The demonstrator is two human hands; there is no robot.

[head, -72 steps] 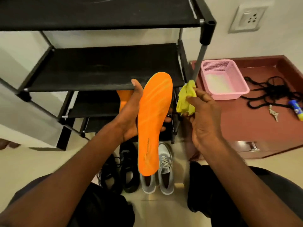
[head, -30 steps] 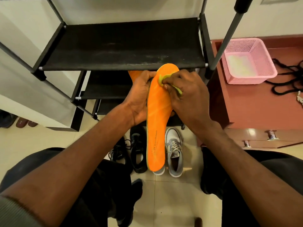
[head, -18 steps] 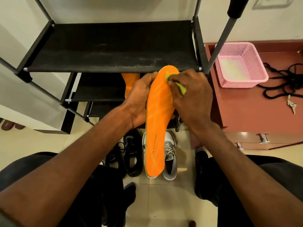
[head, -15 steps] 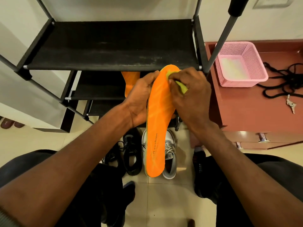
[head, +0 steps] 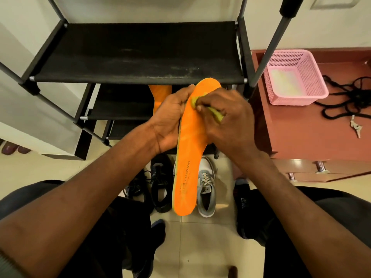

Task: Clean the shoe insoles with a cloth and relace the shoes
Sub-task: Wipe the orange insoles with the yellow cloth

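The orange insole (head: 188, 149) is held upright in front of the person, toe end up near the front edge of the black shoe rack (head: 140, 55) and heel end hanging above the shoes on the floor. The left hand (head: 170, 117) grips it along its left edge, fingers curled around the upper part. The right hand (head: 226, 119) is closed on a yellow-green cloth (head: 215, 114), bunched between thumb and fingers, and presses it onto the face of the insole just below the toe. A second orange insole (head: 159, 93) shows behind the left hand, under the rack's shelf; what it rests on is hidden. On the tiled floor below stand a pair of black shoes (head: 158, 183) and, just to their right, a grey and white sneaker (head: 206, 187) partly hidden behind the held insole. To the right is a reddish-brown cabinet (head: 301, 135) whose top carries a pink basket (head: 295, 77), a tangle of black laces (head: 349, 97) beside it, and keys (head: 355, 128) near the laces.
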